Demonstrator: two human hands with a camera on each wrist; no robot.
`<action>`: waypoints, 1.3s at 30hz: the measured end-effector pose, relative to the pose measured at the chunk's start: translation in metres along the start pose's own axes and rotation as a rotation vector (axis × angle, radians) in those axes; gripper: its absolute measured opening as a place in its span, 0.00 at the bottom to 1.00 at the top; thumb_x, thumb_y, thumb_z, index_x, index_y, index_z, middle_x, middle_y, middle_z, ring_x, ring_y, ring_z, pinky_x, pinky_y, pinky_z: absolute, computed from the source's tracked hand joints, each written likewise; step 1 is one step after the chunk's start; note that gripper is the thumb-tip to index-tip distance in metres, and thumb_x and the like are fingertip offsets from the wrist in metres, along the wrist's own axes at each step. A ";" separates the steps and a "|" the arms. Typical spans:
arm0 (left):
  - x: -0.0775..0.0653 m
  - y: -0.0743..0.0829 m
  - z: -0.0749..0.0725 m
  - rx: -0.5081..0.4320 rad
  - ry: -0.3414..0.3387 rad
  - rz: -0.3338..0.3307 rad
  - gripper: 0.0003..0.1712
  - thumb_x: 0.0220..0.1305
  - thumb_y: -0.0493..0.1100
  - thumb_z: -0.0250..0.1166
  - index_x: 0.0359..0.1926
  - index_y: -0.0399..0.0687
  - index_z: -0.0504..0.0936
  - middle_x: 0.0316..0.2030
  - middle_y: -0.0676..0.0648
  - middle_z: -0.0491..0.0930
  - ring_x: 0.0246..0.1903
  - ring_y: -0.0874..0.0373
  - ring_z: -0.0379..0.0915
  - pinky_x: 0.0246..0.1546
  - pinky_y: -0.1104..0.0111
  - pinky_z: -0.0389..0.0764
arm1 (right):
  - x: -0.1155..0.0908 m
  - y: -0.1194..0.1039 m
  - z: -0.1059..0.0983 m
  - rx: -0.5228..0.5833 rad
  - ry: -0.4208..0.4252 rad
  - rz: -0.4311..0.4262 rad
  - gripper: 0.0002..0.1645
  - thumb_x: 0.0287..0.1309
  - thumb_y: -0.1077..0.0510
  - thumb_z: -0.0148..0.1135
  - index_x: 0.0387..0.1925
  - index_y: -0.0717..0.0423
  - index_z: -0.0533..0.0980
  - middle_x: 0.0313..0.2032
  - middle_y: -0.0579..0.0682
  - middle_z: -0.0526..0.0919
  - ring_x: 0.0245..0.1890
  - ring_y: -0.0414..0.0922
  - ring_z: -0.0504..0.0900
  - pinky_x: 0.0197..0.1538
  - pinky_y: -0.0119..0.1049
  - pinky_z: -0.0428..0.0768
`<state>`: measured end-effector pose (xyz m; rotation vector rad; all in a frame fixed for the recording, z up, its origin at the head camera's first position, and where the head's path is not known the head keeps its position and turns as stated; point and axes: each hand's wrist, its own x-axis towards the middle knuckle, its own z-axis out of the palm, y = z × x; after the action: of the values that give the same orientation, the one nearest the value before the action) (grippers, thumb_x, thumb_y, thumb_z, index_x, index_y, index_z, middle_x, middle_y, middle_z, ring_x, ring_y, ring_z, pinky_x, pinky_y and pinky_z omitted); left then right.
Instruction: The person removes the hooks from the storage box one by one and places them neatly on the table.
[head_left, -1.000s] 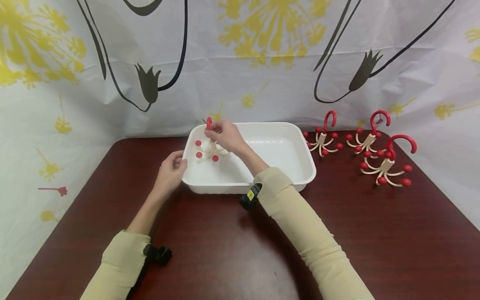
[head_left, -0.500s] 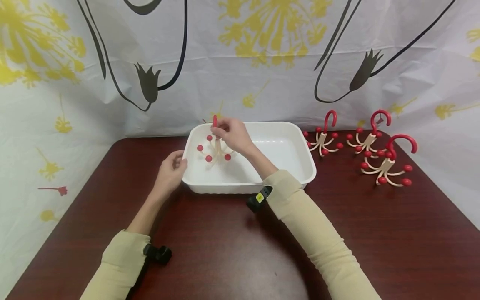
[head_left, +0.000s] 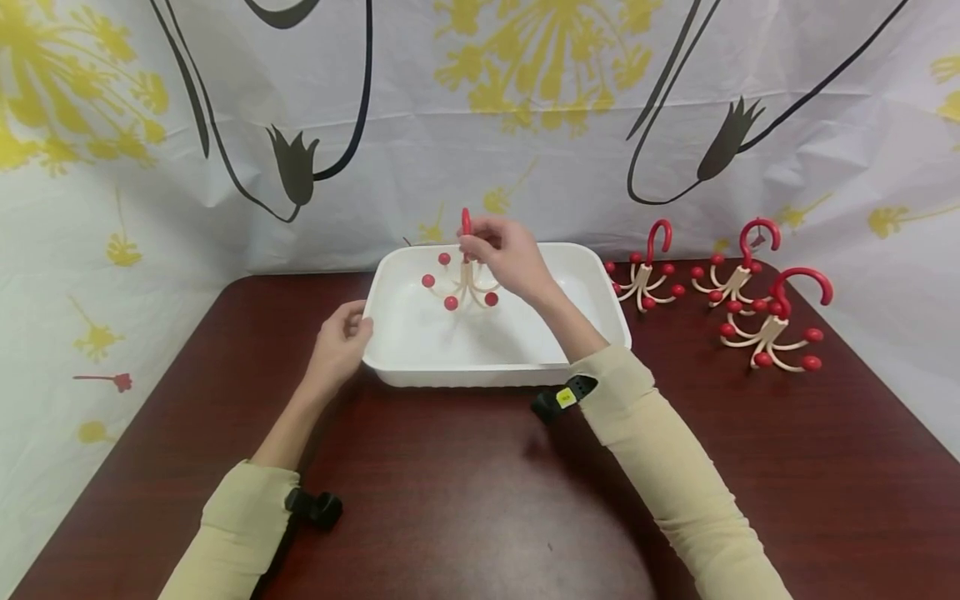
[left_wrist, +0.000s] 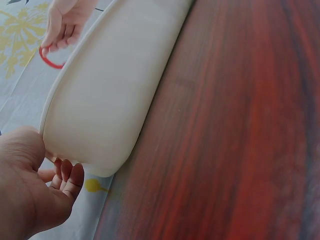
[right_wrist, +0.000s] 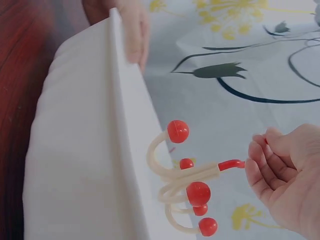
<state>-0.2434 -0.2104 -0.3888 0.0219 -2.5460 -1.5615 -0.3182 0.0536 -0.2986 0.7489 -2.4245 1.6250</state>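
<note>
My right hand (head_left: pixel 512 258) pinches the red hook of a multi-arm hanger (head_left: pixel 467 275), which hangs over the white plastic tub (head_left: pixel 480 377). Cream arms tipped with red balls spread from the hanger's stem (right_wrist: pixel 195 172) in the right wrist view. There, the fingers of the right hand (right_wrist: pixel 290 170) cover most of the hook. At the tub's left end, my left hand (head_left: pixel 339 343) grips the rim. From the left wrist, that hand (left_wrist: pixel 37 190) shows its thumb side at the rim and its curled fingers against the tub's outer wall (left_wrist: pixel 105 100).
Three similar hangers stand to the right of the tub: one close beside it (head_left: pixel 643 279), another farther right (head_left: pixel 738 279), and a third nearer (head_left: pixel 772 329). A patterned cloth (head_left: pixel 480 125) rises behind the dark red table (head_left: pixel 450 483).
My right hand has moved right and upward with the hanger, from the tub's left part toward its middle. The left hand and the tub have stayed in place.
</note>
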 end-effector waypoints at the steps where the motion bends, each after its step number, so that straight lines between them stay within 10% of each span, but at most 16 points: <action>1: 0.000 0.000 0.000 0.000 0.000 -0.001 0.26 0.76 0.41 0.50 0.69 0.35 0.68 0.56 0.32 0.75 0.53 0.42 0.74 0.55 0.53 0.76 | -0.001 -0.001 -0.004 0.009 0.008 -0.007 0.13 0.70 0.60 0.61 0.49 0.66 0.80 0.42 0.58 0.85 0.41 0.52 0.83 0.48 0.36 0.81; 23: 0.000 0.000 0.000 -0.009 0.005 0.022 0.25 0.75 0.40 0.51 0.68 0.33 0.69 0.56 0.31 0.76 0.53 0.40 0.74 0.55 0.52 0.76 | -0.051 -0.015 -0.097 0.081 0.172 -0.084 0.13 0.67 0.60 0.64 0.48 0.65 0.82 0.38 0.50 0.86 0.38 0.48 0.84 0.46 0.30 0.81; 39: 0.001 0.000 0.001 -0.012 0.009 0.016 0.25 0.75 0.40 0.51 0.69 0.33 0.69 0.54 0.31 0.76 0.52 0.42 0.74 0.54 0.54 0.76 | -0.092 -0.009 -0.158 -0.099 0.252 -0.037 0.14 0.66 0.60 0.66 0.50 0.62 0.82 0.38 0.44 0.86 0.38 0.39 0.84 0.45 0.22 0.80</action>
<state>-0.2441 -0.2099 -0.3893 0.0078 -2.5232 -1.5675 -0.2603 0.2227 -0.2596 0.5344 -2.2787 1.4735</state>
